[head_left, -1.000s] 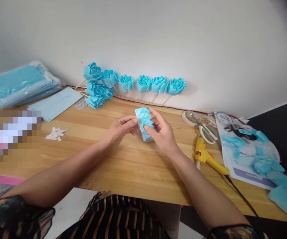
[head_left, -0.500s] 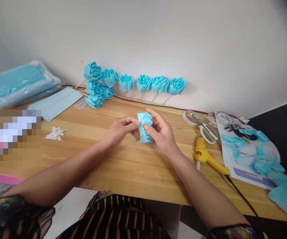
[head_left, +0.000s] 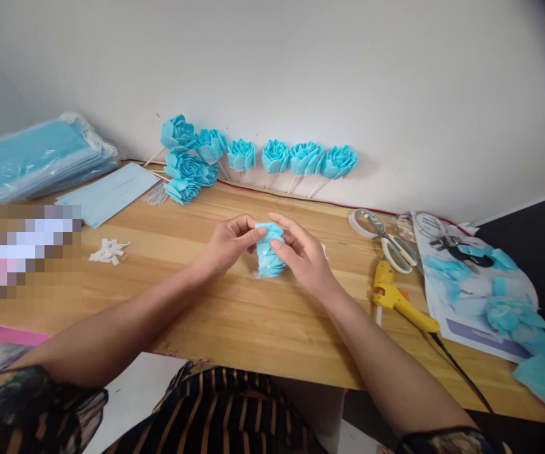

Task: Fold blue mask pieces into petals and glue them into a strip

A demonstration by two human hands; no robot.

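Observation:
Between my hands, above the middle of the wooden table (head_left: 225, 315), is a folded, layered piece of blue mask fabric (head_left: 270, 261). My left hand (head_left: 234, 243) pinches its upper left edge between thumb and fingers. My right hand (head_left: 303, 252) grips it from the right, with the thumb on the near face and the fingers behind. Its lower end hangs free and looks slightly blurred. A bit of something white (head_left: 325, 251) shows just beyond my right hand; what it is I cannot tell.
Blue fabric roses (head_left: 275, 156) on sticks lean along the wall. Left are a bag of blue masks (head_left: 31, 157), flat blue sheets (head_left: 111, 192) and white scraps (head_left: 110, 251). Right lie scissors (head_left: 398, 252), clear tape (head_left: 366, 222), a yellow glue gun (head_left: 402, 302) and a printed sheet (head_left: 462, 328).
The fabric has moved slightly left and down, and its top edge now tilts differently between my fingers. Both hands keep their hold. The whole view has shifted a little.

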